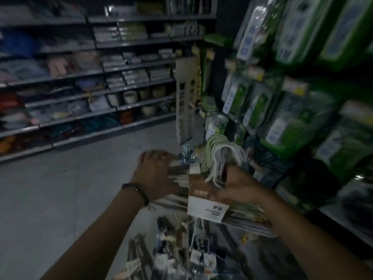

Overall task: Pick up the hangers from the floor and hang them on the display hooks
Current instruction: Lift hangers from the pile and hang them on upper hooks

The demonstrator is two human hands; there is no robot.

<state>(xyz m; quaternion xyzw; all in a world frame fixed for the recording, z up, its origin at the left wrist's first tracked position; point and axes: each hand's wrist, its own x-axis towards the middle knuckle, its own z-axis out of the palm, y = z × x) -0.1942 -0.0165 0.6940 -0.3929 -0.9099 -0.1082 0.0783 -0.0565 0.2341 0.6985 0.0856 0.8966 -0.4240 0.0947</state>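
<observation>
We look down a dim, blurred shop aisle at two bare forearms reaching forward. Between the hands is a bundle of hangers [232, 216], wrapped in a brown and white cardboard label [205, 207] and lying roughly level at chest height, well above the grey floor [60, 188]. The white hanger hooks [222, 156] curve up from the bundle's far edge.

The right hand [238, 186] grips the bundle beside the label, its fingers curled round it just below the hooks. The left hand [155, 174], with a beaded bracelet [137, 191] on the wrist, lies on the bundle's left end, its back towards us. Blur hides its fingers, so we cannot tell whether it grips or only steadies.

Just below the bundle hang other packs [181, 255] with small white tags, which look like stock already on display. To the right is a wall of green packaged goods [292, 110]; to the left, shelves [80, 93] of folded and boxed items.

We judge the task partway through: this bundle is off the floor and held up at the display, but we cannot make out a display hook under it, so hanging it appears still to come. Whether more hangers lie on the floor we cannot see.
</observation>
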